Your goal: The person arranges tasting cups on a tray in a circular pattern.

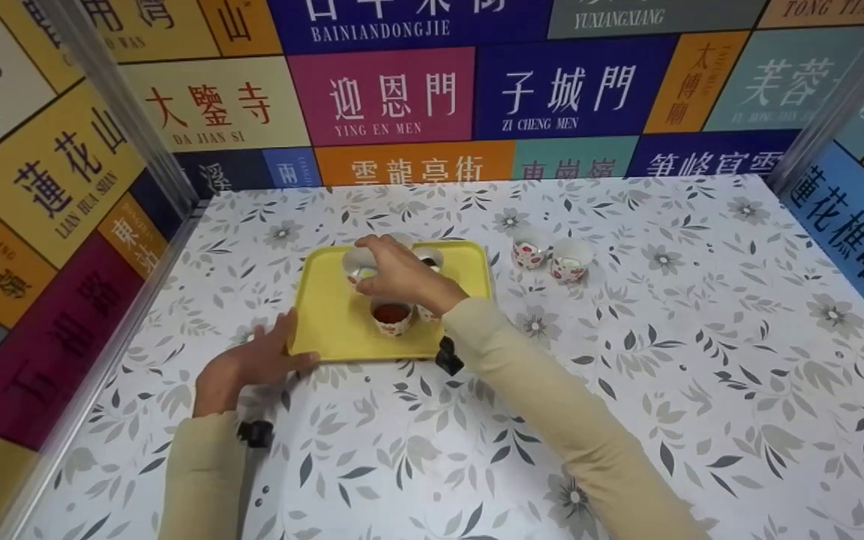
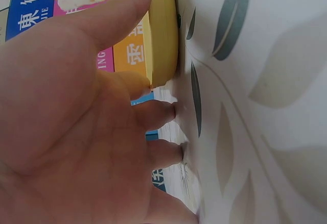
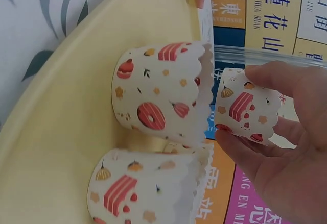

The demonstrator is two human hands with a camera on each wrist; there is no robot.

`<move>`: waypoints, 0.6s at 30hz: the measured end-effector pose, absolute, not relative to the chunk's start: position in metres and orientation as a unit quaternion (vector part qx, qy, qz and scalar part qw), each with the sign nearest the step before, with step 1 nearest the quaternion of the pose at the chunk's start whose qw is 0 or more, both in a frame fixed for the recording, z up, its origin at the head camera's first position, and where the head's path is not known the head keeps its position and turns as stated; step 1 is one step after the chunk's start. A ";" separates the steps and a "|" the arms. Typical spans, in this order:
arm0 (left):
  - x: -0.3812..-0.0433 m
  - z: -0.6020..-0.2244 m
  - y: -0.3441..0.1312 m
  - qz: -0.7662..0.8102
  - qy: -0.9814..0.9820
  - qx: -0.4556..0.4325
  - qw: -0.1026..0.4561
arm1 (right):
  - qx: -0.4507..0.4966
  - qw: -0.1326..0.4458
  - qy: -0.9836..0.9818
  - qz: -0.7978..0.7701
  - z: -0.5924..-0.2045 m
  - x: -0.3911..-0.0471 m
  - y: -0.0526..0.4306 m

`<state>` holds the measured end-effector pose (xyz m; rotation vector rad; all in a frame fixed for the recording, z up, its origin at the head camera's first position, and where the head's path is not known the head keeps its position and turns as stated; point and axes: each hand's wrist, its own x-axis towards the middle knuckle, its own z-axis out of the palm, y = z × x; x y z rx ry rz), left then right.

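Near head-view centre, the right hand is pinching a printed cup between thumb and fingers over a yellow tray; further left, the left hand is touching the tray's corner, fingers spread.

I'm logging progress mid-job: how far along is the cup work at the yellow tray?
Apparently done: several cups stand on the yellow tray. In hand: the right hand grips another cup above it. Possibly remaining: two cups beside the tray on the table.

A white floral-patterned table — bearing a yellow tray and two paper cups.
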<state>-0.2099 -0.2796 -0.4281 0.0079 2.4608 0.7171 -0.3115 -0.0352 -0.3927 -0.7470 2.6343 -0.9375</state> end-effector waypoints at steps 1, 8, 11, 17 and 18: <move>-0.210 -0.428 -0.279 0.266 0.921 0.001 0.285 | -0.255 0.124 0.904 -0.321 -0.393 -0.311 -0.038; -0.212 -0.428 -0.279 0.257 0.923 0.004 0.287 | -0.245 0.127 0.917 -0.288 -0.400 -0.309 -0.049; -0.212 -0.428 -0.279 0.254 0.924 0.004 0.286 | -0.238 0.130 0.923 -0.274 -0.404 -0.307 -0.051; -0.212 -0.429 -0.280 0.254 0.924 0.001 0.285 | -0.238 0.126 0.933 -0.237 -0.409 -0.305 -0.052; -0.212 -0.429 -0.281 0.254 0.924 0.001 0.285 | -0.241 0.125 0.934 -0.231 -0.410 -0.305 -0.052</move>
